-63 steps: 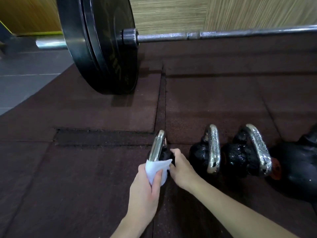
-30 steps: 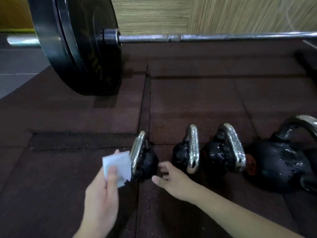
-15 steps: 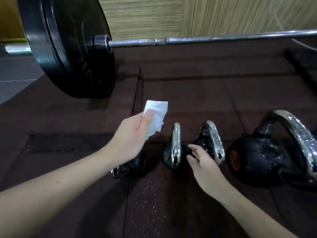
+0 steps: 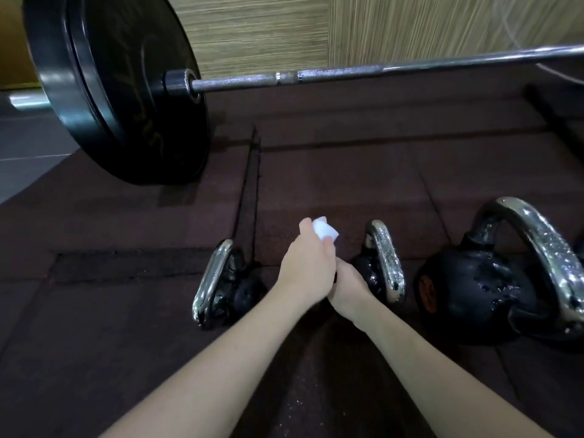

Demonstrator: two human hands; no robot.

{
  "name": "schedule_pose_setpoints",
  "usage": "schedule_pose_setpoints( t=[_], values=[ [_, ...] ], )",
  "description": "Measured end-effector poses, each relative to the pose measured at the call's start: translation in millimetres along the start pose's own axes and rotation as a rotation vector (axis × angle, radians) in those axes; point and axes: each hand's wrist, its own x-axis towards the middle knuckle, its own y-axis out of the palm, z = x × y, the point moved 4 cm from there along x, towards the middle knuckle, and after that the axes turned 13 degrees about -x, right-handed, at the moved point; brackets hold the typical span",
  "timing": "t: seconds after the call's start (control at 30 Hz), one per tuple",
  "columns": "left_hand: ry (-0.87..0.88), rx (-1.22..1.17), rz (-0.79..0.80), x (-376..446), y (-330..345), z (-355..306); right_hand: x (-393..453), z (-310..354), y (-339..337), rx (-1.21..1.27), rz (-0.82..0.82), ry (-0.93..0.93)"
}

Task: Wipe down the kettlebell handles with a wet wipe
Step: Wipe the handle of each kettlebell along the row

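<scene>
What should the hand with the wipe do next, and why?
Probably rub the wipe down along the handle it covers. The left hand has it bunched where the second kettlebell's handle should be, hidden behind both hands, and the right hand seems to steady that bell. The handles on either side are bare.

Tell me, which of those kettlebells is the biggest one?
The kettlebell farthest right: its black ball and chrome handle dwarf the small ones beside it and at far left.

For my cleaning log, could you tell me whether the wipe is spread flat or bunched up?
Bunched: the wet wipe shows only as a small wad above the closed left hand.
</scene>
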Motion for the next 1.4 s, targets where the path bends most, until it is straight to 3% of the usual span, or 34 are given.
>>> schedule_pose_setpoints(
  t=[0.1,0.17,0.4,0.53,0.6,0.77,0.87,0.93,1.0,1.07,1.13,1.27,1.4],
  values=[
    [-0.126,0.08,0.045,28,0,-9,-4,3,-4,-0.012,0.01,0.053],
    [-0.151,-0.002,0.017,23,1,-6,-5,4,-5,0.027,0.022,0.037],
    [0.071,-0.399,-0.119,-90,22,57,-5,3,-13,-0.087,0.013,-0.047],
    [0.028,-0.334,-0.191,-75,21,48,-1,1,-14,-0.108,0.006,-0.059],
    [0.062,-0.187,-0.176,-51,14,29,1,-2,-12,-0.052,0.028,-0.027],
    [-0.18,0.136,0.078,55,0,-15,-7,2,-12,-0.144,0.007,-0.026],
    [-0.097,0.295,0.074,57,7,-21,-6,6,-10,-0.221,0.032,-0.054],
    [0.055,0.361,-0.104,22,11,-8,-2,5,-11,-0.33,-0.009,-0.115],
    [0.201,0.22,-0.196,-26,21,18,0,3,-12,-0.301,-0.041,-0.076],
    [0.225,-0.062,-0.184,-65,30,41,-1,3,-10,-0.26,0.03,-0.1],
    [0.183,-0.181,-0.204,-83,36,59,-1,0,-11,-0.149,0.024,-0.058],
    [0.143,-0.215,-0.191,-81,23,53,-7,2,-13,0.076,0.07,-0.024],
    [0.063,-0.022,-0.163,-26,9,9,-9,3,-15,-0.079,0.037,-0.036]
  ],
)
